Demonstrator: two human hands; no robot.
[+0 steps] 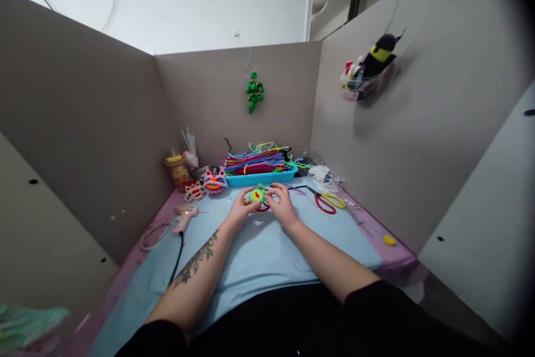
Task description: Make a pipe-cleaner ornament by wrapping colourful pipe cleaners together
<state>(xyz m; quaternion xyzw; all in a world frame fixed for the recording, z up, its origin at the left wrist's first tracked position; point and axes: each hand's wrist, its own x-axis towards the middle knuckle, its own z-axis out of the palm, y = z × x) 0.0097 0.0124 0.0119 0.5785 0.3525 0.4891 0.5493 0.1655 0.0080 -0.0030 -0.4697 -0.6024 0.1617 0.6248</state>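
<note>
Near the middle of the head view, a small round craft piece [257, 195], green at the rim with a yellow centre and a red mark, is held between both hands. My left hand [241, 206] grips its left side with thumb and fingers. From the right, my right hand [282, 205] pinches its edge. Red loops show just behind and below the piece, partly covered by the fingers. Both hands are over the light blue cloth [267, 257].
A blue tray [261, 180] of coloured pipe cleaners stands behind the hands. Red-handled scissors [326, 204] lie right. Left are a pink glue gun [184, 218], a lion-face craft [214, 182] and a brown cup [179, 172]. Grey panels [238, 67] enclose the table.
</note>
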